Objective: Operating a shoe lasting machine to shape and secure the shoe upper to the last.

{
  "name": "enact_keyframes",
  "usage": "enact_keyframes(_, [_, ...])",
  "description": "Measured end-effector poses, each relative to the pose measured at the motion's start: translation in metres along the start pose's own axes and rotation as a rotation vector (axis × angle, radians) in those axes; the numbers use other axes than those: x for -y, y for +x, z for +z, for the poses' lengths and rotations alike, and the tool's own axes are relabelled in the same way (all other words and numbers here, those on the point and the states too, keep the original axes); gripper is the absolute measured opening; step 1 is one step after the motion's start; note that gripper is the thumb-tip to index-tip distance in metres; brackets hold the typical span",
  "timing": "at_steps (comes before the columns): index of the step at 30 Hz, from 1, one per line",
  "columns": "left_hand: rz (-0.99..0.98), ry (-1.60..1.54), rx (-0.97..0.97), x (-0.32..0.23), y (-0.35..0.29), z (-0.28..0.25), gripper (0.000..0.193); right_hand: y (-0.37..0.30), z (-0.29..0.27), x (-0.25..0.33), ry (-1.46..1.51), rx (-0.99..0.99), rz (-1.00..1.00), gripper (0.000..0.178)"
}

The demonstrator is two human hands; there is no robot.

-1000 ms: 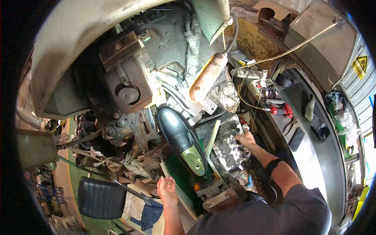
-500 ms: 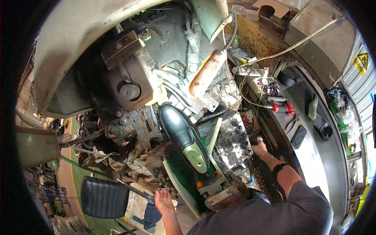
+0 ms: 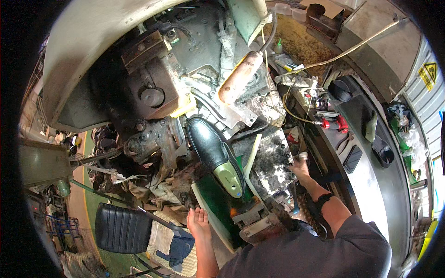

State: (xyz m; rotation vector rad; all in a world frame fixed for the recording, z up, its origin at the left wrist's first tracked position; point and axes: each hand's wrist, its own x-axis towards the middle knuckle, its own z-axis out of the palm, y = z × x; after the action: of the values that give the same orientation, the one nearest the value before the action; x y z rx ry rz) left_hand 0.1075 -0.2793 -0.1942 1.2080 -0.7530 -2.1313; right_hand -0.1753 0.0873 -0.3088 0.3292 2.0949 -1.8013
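Showing 1 blk shoe [image 3: 205, 146] on 1 green last [image 3: 228, 180], ctr, toe nr machine [image 3: 162, 81]; extending L hand [image 3: 199, 224] w/ fingers straight, palm bare; placing R hand [image 3: 300, 170] just beside ctrl block [image 3: 273, 162], grip impossible to tell. Displaying 2 clear tubs [image 3: 282, 8] at rear, contents unclear; including pale bar [image 3: 252, 155] btwn shoe & block, red tool [image 3: 334, 123] at R.

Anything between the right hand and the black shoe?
Yes, in this view: the worn, patchy panel with dark knobs lies left of the right hand, then the pale bent bar, then the black shoe. Depth is hard to judge, so whether they'd block a reach over the top is unclear.
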Motion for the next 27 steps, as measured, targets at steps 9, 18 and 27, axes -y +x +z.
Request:
enact_keyframes(9, [0.017, -0.004, -0.04, -0.021, -0.011, -0.029, 0.034, 0.009, -0.048, 0.054, -0.141, -0.173, -0.085, 0.083])
enact_keyframes(18, [0.055, 0.159, 0.288, -0.029, -0.011, 0.084, 0.027, -0.007, -0.001, 0.114, -0.098, 0.113, -0.228, 0.064])
enact_keyframes(27, [-0.03, 0.05, 0.547, 0.001, -0.012, 0.201, 0.06, -0.072, 0.161, 0.192, 0.252, 0.681, 0.068, 0.053])
